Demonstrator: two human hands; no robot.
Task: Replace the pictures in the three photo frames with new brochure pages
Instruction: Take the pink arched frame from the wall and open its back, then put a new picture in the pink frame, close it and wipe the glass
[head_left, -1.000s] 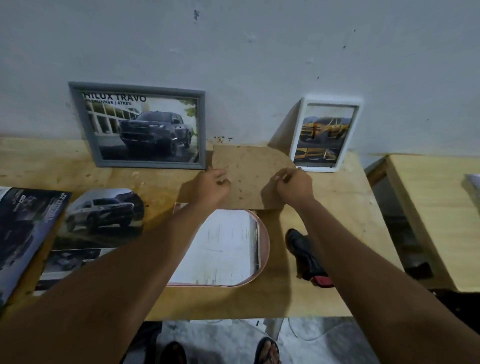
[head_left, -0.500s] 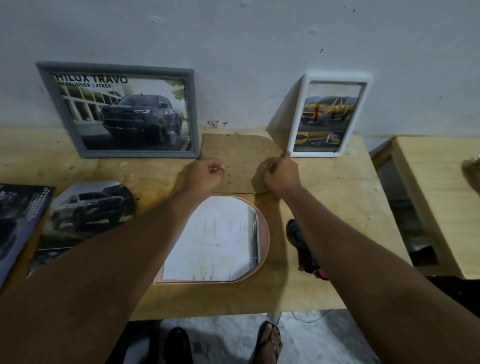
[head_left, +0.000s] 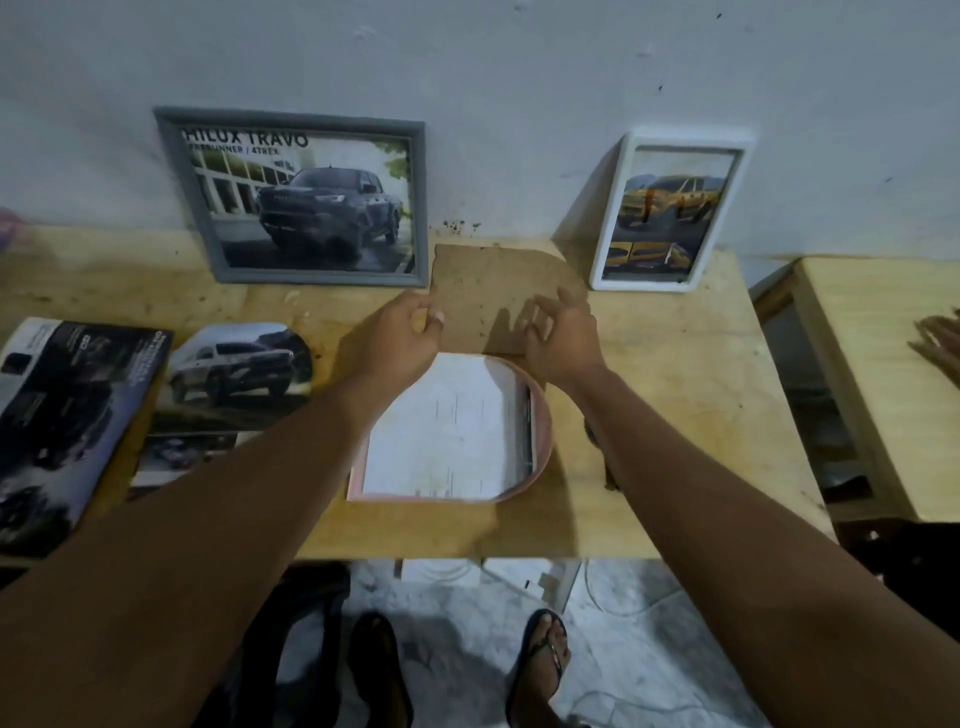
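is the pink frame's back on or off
Off: left hand and right hand hold the backing board beyond the pink frame; paper exposed.

The picture in the grey frame (head_left: 322, 279) read "HILUX TRAVO" — beneath it, smaller, "PRERUNNER / 4TREX". Print on the dark brochure (head_left: 67, 415) and the white sheet (head_left: 441, 426) was too small to read.

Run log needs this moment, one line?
left hand pinches brown hardboard backing board; right hand at its right corner; pink arched frame face-down, uncovered

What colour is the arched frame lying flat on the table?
The arched frame is pale pink, clearest in the head view.
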